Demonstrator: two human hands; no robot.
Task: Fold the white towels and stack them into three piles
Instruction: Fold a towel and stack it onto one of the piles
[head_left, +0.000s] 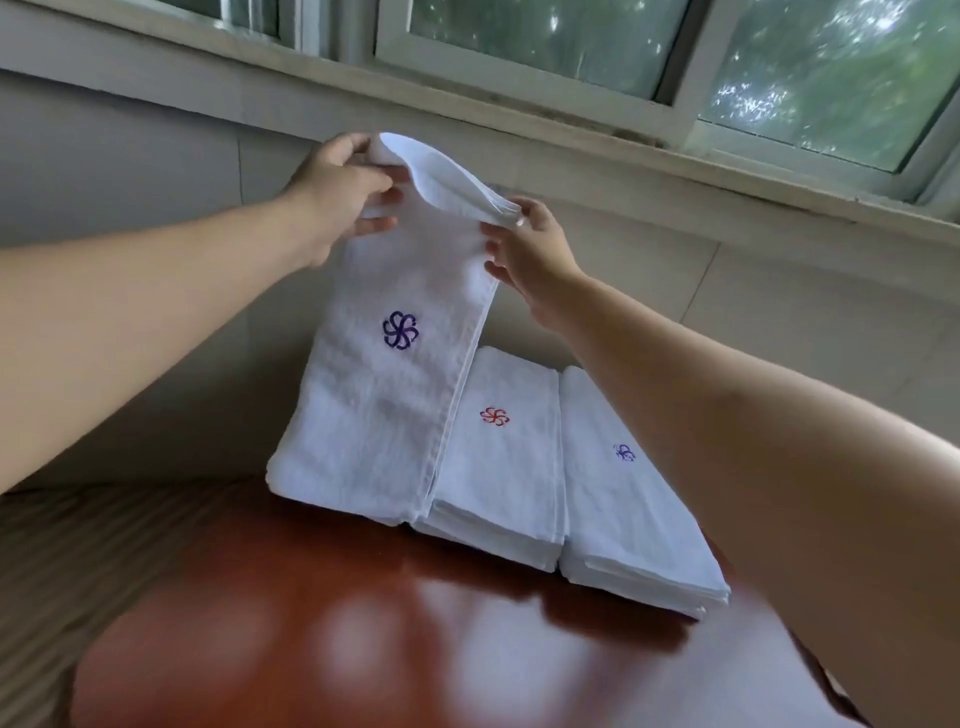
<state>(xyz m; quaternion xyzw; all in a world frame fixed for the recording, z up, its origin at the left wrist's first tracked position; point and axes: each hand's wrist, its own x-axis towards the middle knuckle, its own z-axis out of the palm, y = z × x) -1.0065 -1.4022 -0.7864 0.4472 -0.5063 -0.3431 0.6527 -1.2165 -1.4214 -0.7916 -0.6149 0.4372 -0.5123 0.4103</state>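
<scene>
A white towel with a purple flower emblem (384, 374) hangs upright, its top edge lifted and curling over, its lower end resting on the left pile at the table. My left hand (337, 192) grips the towel's top left corner. My right hand (524, 249) pinches the top right edge. To its right lies a folded pile with a red emblem (498, 457). Further right sits another folded pile with a small purple emblem (623, 499).
The piles rest on a glossy reddish-brown table (363, 623), whose far edge runs close to a beige tiled wall (130, 171). A window with a white frame (675, 67) runs above the wall.
</scene>
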